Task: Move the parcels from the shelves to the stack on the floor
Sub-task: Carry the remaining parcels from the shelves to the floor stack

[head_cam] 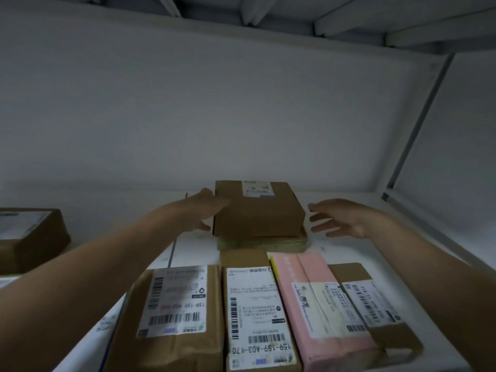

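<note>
The cardboard box [257, 210] sits at the shelf [335, 251] rear on a flat green parcel [263, 243]. The left hand [201, 213] touches its side, fingers straight; the right hand [341, 218] is spread, just clear. One-sided pressure may slide the box off.

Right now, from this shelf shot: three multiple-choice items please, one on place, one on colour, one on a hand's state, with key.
1. The back box sits on:
A. the floor
B. a flat greenish packet
C. a blue crate

2. The front-row parcel second from the right is:
A. pink
B. blue
C. black

3. The right hand is:
A. clenched in a fist
B. gripping the box
C. open, clear of the box

Key:
1 B: the packet's edge shows under the box.
2 A: its wrapping is plainly pink.
3 C: its fingers are spread, with a gap to the box's side.
</note>
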